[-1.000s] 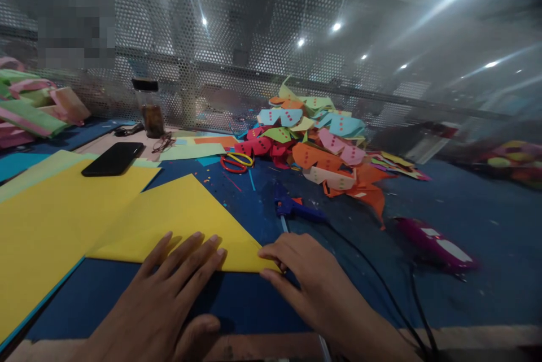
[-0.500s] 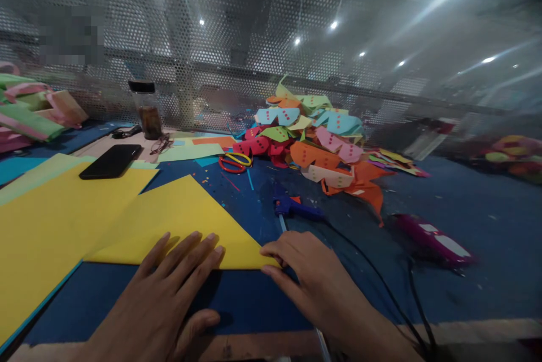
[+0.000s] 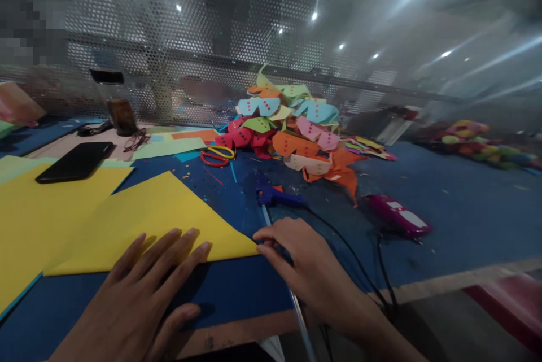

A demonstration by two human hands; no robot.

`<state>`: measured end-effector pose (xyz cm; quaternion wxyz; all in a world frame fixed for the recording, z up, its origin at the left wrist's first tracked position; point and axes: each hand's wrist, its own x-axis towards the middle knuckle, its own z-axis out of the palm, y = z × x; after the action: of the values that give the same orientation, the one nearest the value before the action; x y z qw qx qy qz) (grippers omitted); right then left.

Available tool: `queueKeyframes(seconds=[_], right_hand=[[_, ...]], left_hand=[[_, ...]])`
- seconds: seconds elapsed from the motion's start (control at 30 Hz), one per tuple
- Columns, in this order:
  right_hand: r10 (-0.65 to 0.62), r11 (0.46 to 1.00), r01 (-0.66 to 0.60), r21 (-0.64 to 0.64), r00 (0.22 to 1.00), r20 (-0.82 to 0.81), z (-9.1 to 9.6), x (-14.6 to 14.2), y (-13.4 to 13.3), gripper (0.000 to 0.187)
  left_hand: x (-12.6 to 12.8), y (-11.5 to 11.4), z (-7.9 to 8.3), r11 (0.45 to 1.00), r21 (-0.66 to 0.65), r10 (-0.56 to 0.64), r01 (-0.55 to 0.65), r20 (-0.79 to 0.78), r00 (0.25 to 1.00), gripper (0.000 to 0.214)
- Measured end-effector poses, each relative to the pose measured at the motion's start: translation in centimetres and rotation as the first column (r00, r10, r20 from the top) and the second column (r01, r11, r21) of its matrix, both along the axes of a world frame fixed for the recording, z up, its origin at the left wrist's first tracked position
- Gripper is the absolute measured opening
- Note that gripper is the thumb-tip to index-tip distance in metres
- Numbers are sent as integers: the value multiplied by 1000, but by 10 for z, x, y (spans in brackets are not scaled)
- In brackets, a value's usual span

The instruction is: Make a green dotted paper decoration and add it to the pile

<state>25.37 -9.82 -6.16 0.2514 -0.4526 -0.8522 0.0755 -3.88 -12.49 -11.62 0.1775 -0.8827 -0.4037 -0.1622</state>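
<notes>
A folded yellow paper sheet (image 3: pixel 161 215) lies on the blue table top (image 3: pixel 457 204). My left hand (image 3: pixel 144 288) rests flat on the sheet's near edge with its fingers spread. The fingertips of my right hand (image 3: pixel 305 263) press on the sheet's right-hand corner, fingers curled and close together. A blue glue gun (image 3: pixel 277 197) lies just beyond my right hand, its black cord running past my wrist off the table edge.
A heap of coloured paper cut-outs (image 3: pixel 292 130) sits mid-table with red and yellow scissors (image 3: pixel 215 155) beside it. A black phone (image 3: pixel 74 161) lies on larger yellow sheets (image 3: pixel 25 221) at left. A purple tool (image 3: pixel 396 215) lies right. A jar (image 3: pixel 116 105) stands by the perforated metal wall.
The view has swung to the right and tilted, so everything sits further left in the picture. Both hands stay on the yellow sheet's near edge and corner.
</notes>
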Motion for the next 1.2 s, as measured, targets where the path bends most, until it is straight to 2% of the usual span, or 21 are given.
queueKeyframes(seconds=[0.13,0.33,0.47,0.9,1.2], right_hand=[[-42,998,44,36,997,-68,0,3,-2,11],[-6,998,4,-61,999,-46,2,2,-3,11],[-1,997,0,-80,1000,-13,2,1,-3,10],[58,998,-59,-27,998,-21,-3,4,-1,13],[89,996,-89,9,996,-7,-6,6,-1,12]], left_hand=[[-1,0,-2,1000,0,0,0,5,1000,66],[-3,2,-7,1000,8,-8,8,5,1000,66],[-5,2,-7,1000,13,-14,14,-11,1000,65],[4,1,7,999,52,6,-3,-42,999,63],[8,-1,15,998,60,13,-14,26,1000,61]])
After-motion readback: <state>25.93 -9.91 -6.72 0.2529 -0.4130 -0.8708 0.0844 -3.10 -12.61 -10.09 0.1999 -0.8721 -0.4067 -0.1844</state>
